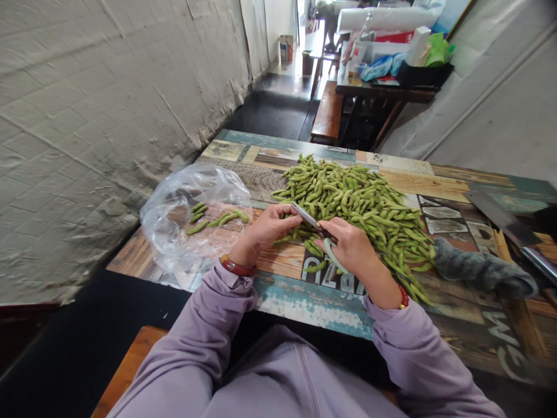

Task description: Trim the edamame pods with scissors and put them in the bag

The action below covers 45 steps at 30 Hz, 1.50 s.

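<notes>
A large heap of green soybean pods (348,194) lies on the wood-patterned table (278,290). In front of it, my right hand (350,244) is closed around the pale green handles of a pair of scissors (307,216). The blades point left, up to the fingertips of my left hand (272,226). That hand is pinched on a soybean pod, mostly hidden by the fingers. To the left, a clear plastic bag (163,203) lies spread, with several pods (228,218) in or on it.
At the right lie a cleaver (505,217) and a rolled grey cloth (483,270). A rough white wall (87,116) borders the left side. Beyond stand a wooden bench (327,113) and another table with a black tray (424,75) and packages.
</notes>
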Tool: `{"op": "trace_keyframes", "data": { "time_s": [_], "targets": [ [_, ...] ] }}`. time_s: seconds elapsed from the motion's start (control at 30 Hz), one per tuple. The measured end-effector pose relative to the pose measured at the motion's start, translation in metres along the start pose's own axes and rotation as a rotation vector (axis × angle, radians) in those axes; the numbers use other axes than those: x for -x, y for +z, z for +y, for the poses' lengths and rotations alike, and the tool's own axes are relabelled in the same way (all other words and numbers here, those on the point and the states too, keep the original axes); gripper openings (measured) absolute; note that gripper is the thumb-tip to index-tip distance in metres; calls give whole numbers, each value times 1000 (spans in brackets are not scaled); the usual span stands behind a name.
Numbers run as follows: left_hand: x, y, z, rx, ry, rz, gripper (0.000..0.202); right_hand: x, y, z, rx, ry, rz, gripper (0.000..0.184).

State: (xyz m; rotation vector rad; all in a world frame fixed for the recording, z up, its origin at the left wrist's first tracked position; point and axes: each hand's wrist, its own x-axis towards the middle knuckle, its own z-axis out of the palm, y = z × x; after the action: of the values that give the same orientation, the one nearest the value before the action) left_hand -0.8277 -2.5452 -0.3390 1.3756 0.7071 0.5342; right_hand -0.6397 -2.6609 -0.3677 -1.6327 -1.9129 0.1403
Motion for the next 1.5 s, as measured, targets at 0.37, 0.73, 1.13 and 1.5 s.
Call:
{"op": "trace_keyframes", "data": {
  "time_s": [0.37,0.73,1.13,1.5],
  "targets": [
    [-10,-1,-2,505,78,176,36,-3,-2,-7,-34,111,122,34],
    [-9,5,-9,516,46,58,32,-3,1,-7,-60,70,120,35],
    [-7,8,-7,480,10,10,33,-3,0,-5,-43,34,163,28],
    [-11,-9,0,512,94,250,20,-2,1,-6,9,99,227,25]
  ]
}}
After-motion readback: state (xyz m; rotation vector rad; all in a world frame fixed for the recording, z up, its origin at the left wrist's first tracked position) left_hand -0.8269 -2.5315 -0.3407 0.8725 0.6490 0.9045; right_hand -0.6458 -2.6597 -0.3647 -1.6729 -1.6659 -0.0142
